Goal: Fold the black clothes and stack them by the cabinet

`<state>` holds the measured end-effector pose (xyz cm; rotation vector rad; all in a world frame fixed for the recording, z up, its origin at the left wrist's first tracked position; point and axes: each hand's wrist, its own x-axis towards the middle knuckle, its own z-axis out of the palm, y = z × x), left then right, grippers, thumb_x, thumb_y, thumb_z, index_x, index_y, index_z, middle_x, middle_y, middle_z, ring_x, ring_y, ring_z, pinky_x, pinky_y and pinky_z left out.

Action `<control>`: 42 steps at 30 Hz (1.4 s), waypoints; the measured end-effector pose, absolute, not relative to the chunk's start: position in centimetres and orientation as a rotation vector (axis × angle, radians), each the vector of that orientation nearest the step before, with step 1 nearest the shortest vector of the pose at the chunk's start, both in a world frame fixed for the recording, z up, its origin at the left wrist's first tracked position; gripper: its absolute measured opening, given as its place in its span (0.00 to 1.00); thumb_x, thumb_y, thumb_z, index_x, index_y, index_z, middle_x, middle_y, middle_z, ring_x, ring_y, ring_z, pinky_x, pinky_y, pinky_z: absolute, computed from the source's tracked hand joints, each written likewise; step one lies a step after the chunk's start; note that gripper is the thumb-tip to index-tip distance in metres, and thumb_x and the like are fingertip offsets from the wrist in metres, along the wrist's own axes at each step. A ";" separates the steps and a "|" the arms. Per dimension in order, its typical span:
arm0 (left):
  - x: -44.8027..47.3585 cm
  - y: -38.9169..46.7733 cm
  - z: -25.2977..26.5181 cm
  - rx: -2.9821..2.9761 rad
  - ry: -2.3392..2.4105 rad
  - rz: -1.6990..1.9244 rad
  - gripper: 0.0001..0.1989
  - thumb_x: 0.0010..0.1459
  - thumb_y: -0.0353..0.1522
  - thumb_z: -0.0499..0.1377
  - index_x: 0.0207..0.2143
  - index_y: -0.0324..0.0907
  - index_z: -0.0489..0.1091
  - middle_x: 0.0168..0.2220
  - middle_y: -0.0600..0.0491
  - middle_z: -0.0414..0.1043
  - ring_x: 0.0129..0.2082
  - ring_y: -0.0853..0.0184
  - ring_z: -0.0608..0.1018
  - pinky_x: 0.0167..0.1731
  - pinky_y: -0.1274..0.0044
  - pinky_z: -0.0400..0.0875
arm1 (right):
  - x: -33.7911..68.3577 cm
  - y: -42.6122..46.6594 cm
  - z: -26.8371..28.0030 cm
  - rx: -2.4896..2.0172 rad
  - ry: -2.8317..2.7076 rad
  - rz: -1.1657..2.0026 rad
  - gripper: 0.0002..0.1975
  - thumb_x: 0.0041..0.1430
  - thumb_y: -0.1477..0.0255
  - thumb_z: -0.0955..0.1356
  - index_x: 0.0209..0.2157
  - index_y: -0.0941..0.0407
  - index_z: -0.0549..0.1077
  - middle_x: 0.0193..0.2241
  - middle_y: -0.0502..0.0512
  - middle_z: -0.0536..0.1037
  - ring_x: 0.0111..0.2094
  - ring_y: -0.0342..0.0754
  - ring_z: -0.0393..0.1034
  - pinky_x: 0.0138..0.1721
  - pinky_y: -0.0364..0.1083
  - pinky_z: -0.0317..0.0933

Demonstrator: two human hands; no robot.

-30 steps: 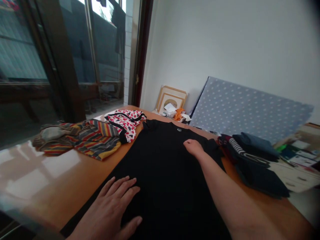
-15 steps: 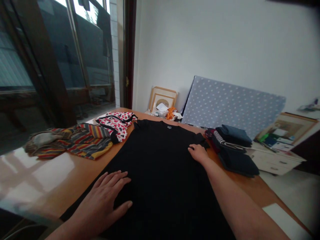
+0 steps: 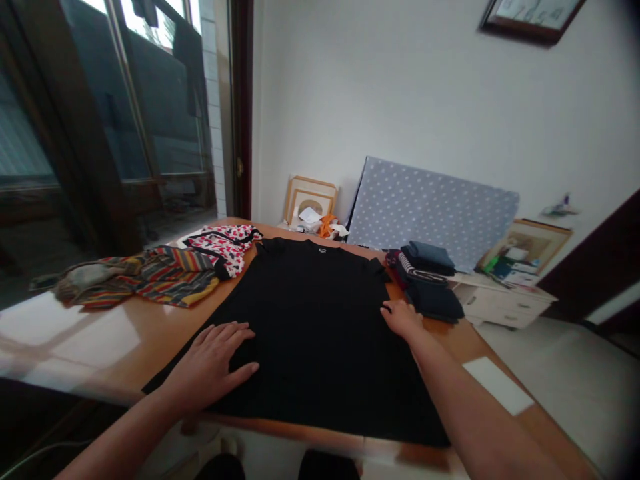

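A black T-shirt (image 3: 320, 333) lies spread face up on the wooden table, its neck with a small label at the far end and its hem along the near edge. My left hand (image 3: 217, 353) rests flat on its left part, fingers stretched and thumb apart. At the shirt's right side edge, below the sleeve, my right hand (image 3: 401, 319) has its fingers curled together on the cloth; the fingertips are partly hidden.
Left of the shirt lie a striped garment (image 3: 170, 275) and a red-and-white patterned one (image 3: 227, 241). A stack of folded clothes (image 3: 427, 280) stands to the right. Nearer is a white flat sheet (image 3: 499, 385). A polka-dot covered panel (image 3: 430, 210) leans against the wall.
My right hand has slid down the shirt's right side edge, away from the sleeve, and its fingers have drawn in. My left hand stays flat. The view now takes in the hem.
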<state>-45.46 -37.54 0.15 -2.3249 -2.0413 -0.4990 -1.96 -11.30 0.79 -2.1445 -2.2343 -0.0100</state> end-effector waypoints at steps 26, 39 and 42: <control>-45.3 -37.1 0.5 -2.362 -2.036 -0.550 0.32 0.56 0.56 0.55 0.56 0.48 0.69 0.61 0.46 0.66 0.60 0.51 0.67 0.59 0.61 0.58 | 4.9 -23.2 1.1 -1.937 -2.239 0.058 0.19 0.62 0.59 0.65 0.52 0.49 0.73 0.54 0.56 0.73 0.55 0.54 0.64 0.53 0.49 0.55; -46.0 -36.2 0.0 -2.436 -2.060 -0.582 0.35 0.54 0.58 0.55 0.56 0.46 0.69 0.60 0.45 0.66 0.58 0.52 0.69 0.58 0.63 0.59 | 7.4 -31.5 2.0 -2.066 -1.986 0.143 0.17 0.62 0.56 0.63 0.32 0.53 0.74 0.33 0.55 0.78 0.35 0.49 0.70 0.31 0.44 0.52; -45.8 -36.5 0.9 -2.443 -2.072 -0.653 0.34 0.55 0.57 0.55 0.54 0.44 0.70 0.58 0.45 0.68 0.56 0.53 0.70 0.56 0.64 0.63 | 7.6 -32.7 2.1 -2.064 -1.985 0.264 0.24 0.64 0.50 0.59 0.28 0.53 0.72 0.27 0.54 0.77 0.30 0.48 0.70 0.28 0.44 0.50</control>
